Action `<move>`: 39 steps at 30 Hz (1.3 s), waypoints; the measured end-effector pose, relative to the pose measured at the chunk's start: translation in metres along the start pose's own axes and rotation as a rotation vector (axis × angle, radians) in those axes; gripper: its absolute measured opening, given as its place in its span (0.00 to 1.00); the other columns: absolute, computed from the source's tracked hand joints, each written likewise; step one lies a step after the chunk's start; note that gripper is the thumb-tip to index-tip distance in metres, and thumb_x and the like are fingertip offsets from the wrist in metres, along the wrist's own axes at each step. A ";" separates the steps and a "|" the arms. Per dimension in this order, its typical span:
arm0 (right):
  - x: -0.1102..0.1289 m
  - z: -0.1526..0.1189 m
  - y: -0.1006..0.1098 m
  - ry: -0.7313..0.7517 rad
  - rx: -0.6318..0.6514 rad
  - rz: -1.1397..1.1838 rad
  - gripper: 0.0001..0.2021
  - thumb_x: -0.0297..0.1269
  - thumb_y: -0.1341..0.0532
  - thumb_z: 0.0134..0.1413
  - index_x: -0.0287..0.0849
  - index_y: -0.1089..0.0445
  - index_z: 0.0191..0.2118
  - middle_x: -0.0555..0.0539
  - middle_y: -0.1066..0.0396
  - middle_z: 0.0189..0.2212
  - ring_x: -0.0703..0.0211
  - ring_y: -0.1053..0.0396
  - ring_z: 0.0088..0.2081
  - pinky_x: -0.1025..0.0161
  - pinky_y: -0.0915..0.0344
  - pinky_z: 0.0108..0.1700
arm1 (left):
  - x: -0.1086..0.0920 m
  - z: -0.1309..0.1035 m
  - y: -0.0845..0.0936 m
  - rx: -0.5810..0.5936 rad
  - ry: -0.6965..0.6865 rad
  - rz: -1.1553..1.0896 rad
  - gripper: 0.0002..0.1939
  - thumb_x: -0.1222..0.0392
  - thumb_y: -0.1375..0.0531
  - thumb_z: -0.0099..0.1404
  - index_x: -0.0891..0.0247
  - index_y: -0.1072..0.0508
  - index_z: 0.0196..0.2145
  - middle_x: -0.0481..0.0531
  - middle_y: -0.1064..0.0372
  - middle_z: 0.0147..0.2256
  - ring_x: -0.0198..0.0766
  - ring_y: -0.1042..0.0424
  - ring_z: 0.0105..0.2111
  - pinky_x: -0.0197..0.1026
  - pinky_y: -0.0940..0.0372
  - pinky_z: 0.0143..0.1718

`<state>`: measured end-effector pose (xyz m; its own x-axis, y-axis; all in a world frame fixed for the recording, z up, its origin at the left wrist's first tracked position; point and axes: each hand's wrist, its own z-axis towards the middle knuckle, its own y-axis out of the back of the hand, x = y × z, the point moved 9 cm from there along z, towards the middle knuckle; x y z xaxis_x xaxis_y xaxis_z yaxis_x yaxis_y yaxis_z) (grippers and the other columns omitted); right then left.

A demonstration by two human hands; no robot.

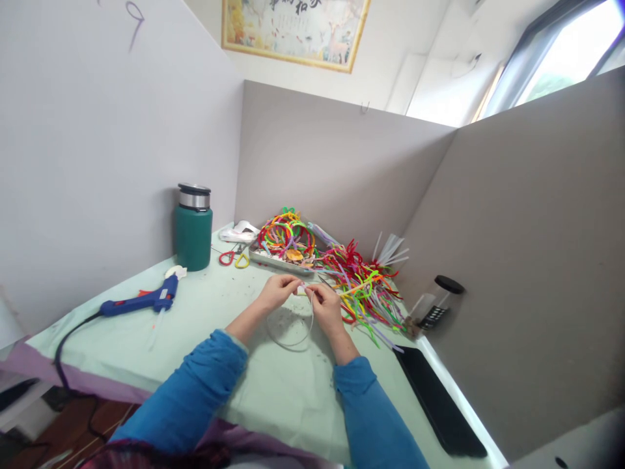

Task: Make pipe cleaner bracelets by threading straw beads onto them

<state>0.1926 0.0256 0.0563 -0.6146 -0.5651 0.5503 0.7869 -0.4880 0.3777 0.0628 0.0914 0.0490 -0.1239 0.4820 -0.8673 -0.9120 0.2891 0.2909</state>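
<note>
In the head view my left hand (280, 292) and my right hand (328, 311) are close together over the middle of the table, with fingertips pinched. A thin pale hoop (289, 346) hangs down from between them toward me. My right thumb and fingers grip the hoop near its top. At my left fingertips is a small whitish piece (301, 290) against the hoop; its kind is too small to make out. Just beyond my right hand spreads a heap of colourful pipe cleaners (364, 280).
A metal tray (278, 262) at the back holds coloured fuzzy rings. Scissors (234, 257) with red and yellow handles lie left of it. A green bottle (194, 236) and blue glue gun (141, 301) stand left; a clear jar (442, 301) and black slab (437, 400) are right. Partitions surround the table.
</note>
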 end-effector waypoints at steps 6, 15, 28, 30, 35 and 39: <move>0.003 0.000 0.000 0.026 0.002 -0.013 0.09 0.37 0.42 0.60 0.44 0.25 0.32 0.47 0.27 0.28 0.58 0.33 0.30 0.62 0.40 0.33 | 0.005 0.001 0.000 -0.011 -0.003 0.020 0.19 0.47 0.42 0.57 0.66 0.25 0.24 0.47 0.34 0.19 0.31 0.42 0.21 0.34 0.48 0.24; 0.001 -0.002 -0.003 0.026 0.024 -0.019 0.07 0.38 0.40 0.58 0.44 0.25 0.33 0.47 0.27 0.29 0.58 0.33 0.30 0.63 0.40 0.32 | 0.014 0.003 0.000 -0.038 0.020 0.005 0.18 0.48 0.41 0.54 0.67 0.20 0.29 0.49 0.29 0.22 0.34 0.36 0.24 0.35 0.44 0.26; 0.021 -0.001 0.005 0.158 -0.047 -0.203 0.07 0.40 0.38 0.57 0.45 0.25 0.38 0.44 0.28 0.35 0.51 0.34 0.40 0.56 0.40 0.44 | 0.015 0.003 0.024 -0.212 0.055 0.092 0.15 0.50 0.43 0.53 0.65 0.23 0.24 0.48 0.33 0.19 0.34 0.39 0.22 0.35 0.47 0.23; 0.019 -0.002 -0.002 0.123 0.023 -0.189 0.10 0.42 0.41 0.60 0.44 0.26 0.32 0.46 0.29 0.28 0.56 0.34 0.32 0.60 0.41 0.38 | 0.016 0.003 0.029 -0.240 0.060 0.077 0.16 0.49 0.43 0.54 0.65 0.23 0.26 0.48 0.34 0.19 0.34 0.39 0.22 0.35 0.48 0.23; -0.013 -0.005 -0.016 -0.112 0.103 -0.072 0.16 0.47 0.42 0.60 0.43 0.28 0.27 0.51 0.34 0.20 0.62 0.40 0.23 0.65 0.46 0.27 | 0.013 0.005 0.026 -0.198 0.059 -0.011 0.17 0.46 0.42 0.53 0.65 0.26 0.23 0.47 0.36 0.18 0.32 0.43 0.20 0.35 0.48 0.22; -0.040 -0.006 -0.026 -0.293 0.082 0.245 0.17 0.50 0.40 0.53 0.40 0.27 0.38 0.53 0.35 0.20 0.63 0.40 0.22 0.67 0.44 0.24 | 0.007 0.003 0.017 -0.131 0.063 -0.056 0.19 0.44 0.41 0.52 0.64 0.29 0.20 0.46 0.37 0.17 0.31 0.44 0.20 0.35 0.49 0.22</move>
<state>0.1966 0.0565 0.0202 -0.3754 -0.4389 0.8164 0.9175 -0.3008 0.2602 0.0474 0.1024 0.0497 -0.0918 0.4138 -0.9057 -0.9608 0.2021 0.1897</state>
